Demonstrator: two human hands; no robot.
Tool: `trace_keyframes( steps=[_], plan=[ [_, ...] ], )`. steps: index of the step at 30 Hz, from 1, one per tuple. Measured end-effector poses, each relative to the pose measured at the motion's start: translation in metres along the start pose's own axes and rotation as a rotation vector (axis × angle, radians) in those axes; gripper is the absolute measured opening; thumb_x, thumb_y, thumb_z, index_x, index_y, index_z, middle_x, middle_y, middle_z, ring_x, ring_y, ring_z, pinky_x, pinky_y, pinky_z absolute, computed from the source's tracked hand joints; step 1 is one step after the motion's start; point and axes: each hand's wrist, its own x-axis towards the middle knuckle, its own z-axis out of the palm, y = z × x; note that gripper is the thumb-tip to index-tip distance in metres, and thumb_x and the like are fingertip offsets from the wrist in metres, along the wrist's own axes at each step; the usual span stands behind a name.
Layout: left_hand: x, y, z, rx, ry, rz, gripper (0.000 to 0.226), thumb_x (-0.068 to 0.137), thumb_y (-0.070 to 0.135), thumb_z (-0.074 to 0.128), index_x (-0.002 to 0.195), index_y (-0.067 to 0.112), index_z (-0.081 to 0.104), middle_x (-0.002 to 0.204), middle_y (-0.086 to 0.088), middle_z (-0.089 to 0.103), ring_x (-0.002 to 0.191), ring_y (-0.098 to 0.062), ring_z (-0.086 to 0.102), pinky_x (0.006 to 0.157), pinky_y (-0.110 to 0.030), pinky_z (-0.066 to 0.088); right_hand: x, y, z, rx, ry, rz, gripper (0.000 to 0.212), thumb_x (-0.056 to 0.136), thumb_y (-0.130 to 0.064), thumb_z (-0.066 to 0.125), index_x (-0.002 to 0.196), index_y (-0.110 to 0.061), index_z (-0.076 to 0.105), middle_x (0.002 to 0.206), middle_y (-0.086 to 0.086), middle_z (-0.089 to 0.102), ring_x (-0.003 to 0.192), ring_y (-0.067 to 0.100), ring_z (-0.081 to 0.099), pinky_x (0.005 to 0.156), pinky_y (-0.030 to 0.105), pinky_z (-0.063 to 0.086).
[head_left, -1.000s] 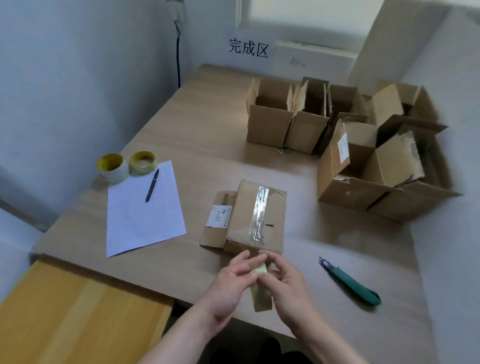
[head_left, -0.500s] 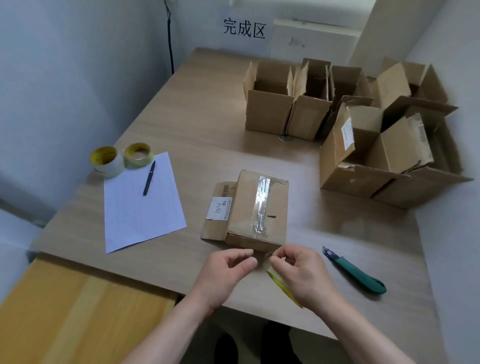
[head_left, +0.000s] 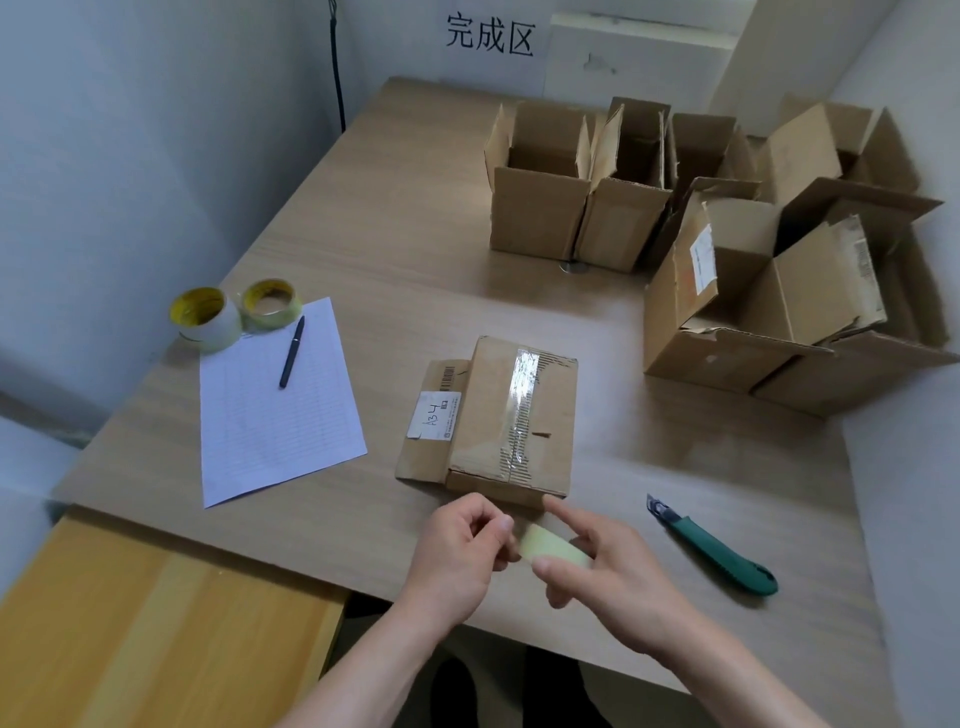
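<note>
Off to the left of the table (head_left: 415, 270), a white tape roll (head_left: 205, 317) and a yellowish tape roll (head_left: 271, 304) sit side by side at the top of a lined sheet of paper (head_left: 275, 426) with a pen (head_left: 292, 352) lying on it, a green utility knife (head_left: 711, 545) lies near the front right, and open cardboard boxes (head_left: 540, 213) crowd the far right.

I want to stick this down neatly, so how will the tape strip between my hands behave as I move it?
Probably floppy: the tape strip curves between the left hand and right hand. It looks thin and translucent, so likely very light. Being tape, it may cling to the fingers.
</note>
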Motion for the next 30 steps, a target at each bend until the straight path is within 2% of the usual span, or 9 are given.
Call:
trace_keyframes(
  steps=[2, 4, 7, 9, 12, 14, 24, 28, 30],
  plan=[
    [-0.001, 0.000, 0.001, 0.004, 0.068, 0.007, 0.021, 0.096, 0.009, 0.057, 0.076, 0.005, 0.061, 0.065, -0.006, 0.068, 0.065, -0.018, 0.066, 0.069, -0.039, 0.060, -0.007, 0.004, -0.007, 0.049, -0.014, -0.056, 0.065, 0.071, -0.041, 0.071, 0.133, -0.037, 0.052, 0.068, 0.004, 0.068, 0.065, 0.007, 0.061, 0.065, 0.016, 0.044],
    [0.001, 0.000, 0.000, 0.017, 0.165, 0.003, 0.022, 0.098, 0.012, 0.055, 0.077, 0.008, 0.059, 0.064, -0.006, 0.067, 0.064, -0.016, 0.067, 0.066, -0.036, 0.059, -0.008, 0.011, -0.014, -0.004, 0.043, -0.108, 0.059, 0.072, -0.043, 0.071, 0.130, -0.038, 0.059, 0.067, -0.007, 0.065, 0.063, 0.006, 0.058, 0.065, 0.021, 0.045],
    [0.011, -0.003, -0.006, 0.058, 0.362, -0.002, 0.025, 0.098, 0.014, 0.054, 0.073, 0.012, 0.056, 0.057, -0.003, 0.064, 0.060, -0.011, 0.063, 0.062, -0.028, 0.051, 0.009, 0.020, -0.034, -0.659, 0.288, -0.098, 0.049, 0.080, -0.055, 0.073, 0.126, -0.041, 0.063, 0.088, -0.020, 0.071, 0.085, 0.007, 0.065, 0.074, 0.027, 0.046],
    [0.019, -0.002, -0.008, 0.128, 0.407, 0.006, 0.025, 0.097, 0.015, 0.054, 0.073, 0.013, 0.055, 0.057, -0.003, 0.062, 0.057, -0.007, 0.060, 0.058, -0.018, 0.044, 0.022, 0.018, -0.044, -0.846, 0.365, -0.045, 0.054, 0.080, -0.066, 0.065, 0.127, -0.041, 0.062, 0.107, -0.010, 0.073, 0.101, 0.017, 0.065, 0.081, 0.032, 0.046],
    [0.036, -0.009, -0.010, 0.242, 0.442, 0.038, 0.024, 0.097, 0.018, 0.055, 0.073, 0.015, 0.054, 0.063, -0.003, 0.061, 0.065, -0.017, 0.062, 0.062, -0.035, 0.048, 0.043, 0.021, -0.044, -0.906, 0.390, -0.079, 0.059, 0.082, -0.073, 0.054, 0.129, -0.037, 0.061, 0.107, -0.004, 0.074, 0.100, 0.024, 0.067, 0.077, 0.035, 0.048],
    [0.043, -0.014, -0.012, 0.297, 0.445, 0.046, 0.024, 0.097, 0.020, 0.056, 0.073, 0.016, 0.053, 0.064, -0.001, 0.059, 0.066, -0.023, 0.061, 0.063, -0.039, 0.048, 0.053, 0.024, -0.040, -0.987, 0.385, -0.069, 0.062, 0.085, -0.074, 0.047, 0.132, -0.036, 0.058, 0.106, -0.002, 0.074, 0.098, 0.026, 0.067, 0.075, 0.037, 0.049],
    [0.055, -0.029, -0.011, 0.411, 0.521, 0.083, 0.025, 0.095, 0.012, 0.058, 0.072, 0.011, 0.049, 0.063, 0.005, 0.050, 0.060, -0.014, 0.045, 0.060, -0.029, 0.027, 0.067, 0.031, -0.029, -1.097, 0.366, -0.019, 0.060, 0.090, -0.074, 0.038, 0.131, -0.032, 0.050, 0.102, 0.001, 0.072, 0.096, 0.029, 0.066, 0.072, 0.036, 0.049],
    [0.062, -0.032, -0.016, 0.474, 0.516, 0.235, 0.024, 0.088, 0.000, 0.062, 0.071, 0.010, 0.050, 0.086, 0.002, 0.055, 0.081, -0.016, 0.050, 0.069, -0.020, 0.030, 0.066, 0.030, -0.029, -1.082, 0.364, -0.044, 0.061, 0.091, -0.073, 0.040, 0.134, -0.031, 0.048, 0.099, 0.003, 0.073, 0.093, 0.031, 0.066, 0.069, 0.036, 0.047],
    [0.065, -0.034, -0.021, 0.476, 0.492, 0.255, 0.020, 0.088, -0.001, 0.062, 0.073, 0.009, 0.053, 0.098, 0.000, 0.061, 0.089, -0.015, 0.054, 0.075, -0.021, 0.035, 0.064, 0.032, -0.030, -1.046, 0.376, -0.077, 0.058, 0.093, -0.068, 0.040, 0.135, -0.030, 0.049, 0.095, 0.005, 0.073, 0.090, 0.030, 0.066, 0.070, 0.037, 0.048]
  ],
)
